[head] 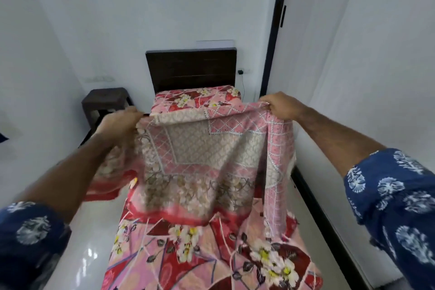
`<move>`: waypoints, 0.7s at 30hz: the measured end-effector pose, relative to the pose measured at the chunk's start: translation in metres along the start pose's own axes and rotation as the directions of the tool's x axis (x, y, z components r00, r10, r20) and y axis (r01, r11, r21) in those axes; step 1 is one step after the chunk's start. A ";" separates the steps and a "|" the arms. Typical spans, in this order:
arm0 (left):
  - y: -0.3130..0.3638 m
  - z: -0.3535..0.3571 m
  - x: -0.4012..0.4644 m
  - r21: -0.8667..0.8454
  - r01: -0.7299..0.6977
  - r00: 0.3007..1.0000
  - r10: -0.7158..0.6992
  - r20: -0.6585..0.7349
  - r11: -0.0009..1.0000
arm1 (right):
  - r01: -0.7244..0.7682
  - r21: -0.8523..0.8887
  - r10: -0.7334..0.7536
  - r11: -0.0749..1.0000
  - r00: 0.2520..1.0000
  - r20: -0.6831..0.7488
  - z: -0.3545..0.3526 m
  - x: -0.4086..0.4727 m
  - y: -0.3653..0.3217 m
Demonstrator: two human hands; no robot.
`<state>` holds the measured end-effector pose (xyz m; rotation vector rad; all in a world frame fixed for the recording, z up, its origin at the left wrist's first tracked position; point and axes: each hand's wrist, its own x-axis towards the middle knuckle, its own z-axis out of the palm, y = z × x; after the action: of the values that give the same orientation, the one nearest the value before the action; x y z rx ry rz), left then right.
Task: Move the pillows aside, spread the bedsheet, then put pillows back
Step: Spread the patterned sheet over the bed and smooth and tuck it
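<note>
A pink, red and beige patterned bedsheet [202,155] hangs lifted above the narrow bed [211,254], its underside facing me. My left hand [120,122] grips its upper left edge and my right hand [282,105] pinches its upper right corner, both raised at about the same height. The lower part of the sheet drapes onto the bed and over its left side. A pillow [197,99] in a matching floral cover lies at the head of the bed, just beyond the lifted edge.
A dark wooden headboard [190,68] stands against the white wall. A dark side table [106,101] is left of the bed. A black door frame [275,30] and white wall run along the right. Glossy white floor [82,242] lies on the left.
</note>
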<state>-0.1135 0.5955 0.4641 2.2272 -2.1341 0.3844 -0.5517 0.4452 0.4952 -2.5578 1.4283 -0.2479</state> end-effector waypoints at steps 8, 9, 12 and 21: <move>0.000 -0.046 0.076 0.234 0.097 0.946 -0.017 -0.324 0.967 | 0.006 -0.414 -0.198 0.910 0.884 -0.423 -0.039 0.066 0.062; 0.000 -0.045 0.075 0.266 0.087 0.938 0.011 -0.347 0.960 | 0.031 -0.408 -0.228 0.913 0.867 -0.444 -0.036 0.068 0.067; -0.003 -0.005 0.048 0.319 -0.029 0.946 0.128 -0.297 0.947 | 0.200 -0.299 -0.280 0.933 0.926 -0.254 -0.003 0.057 0.079; 0.034 0.269 -0.164 0.001 -0.153 0.603 0.092 0.793 0.988 | 0.050 -0.103 0.057 0.993 0.570 0.820 0.313 -0.083 0.100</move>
<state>-0.1095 0.7024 0.1656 2.5987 -2.6681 -0.7227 -0.6011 0.4934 0.1637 -2.1874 1.0468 0.9600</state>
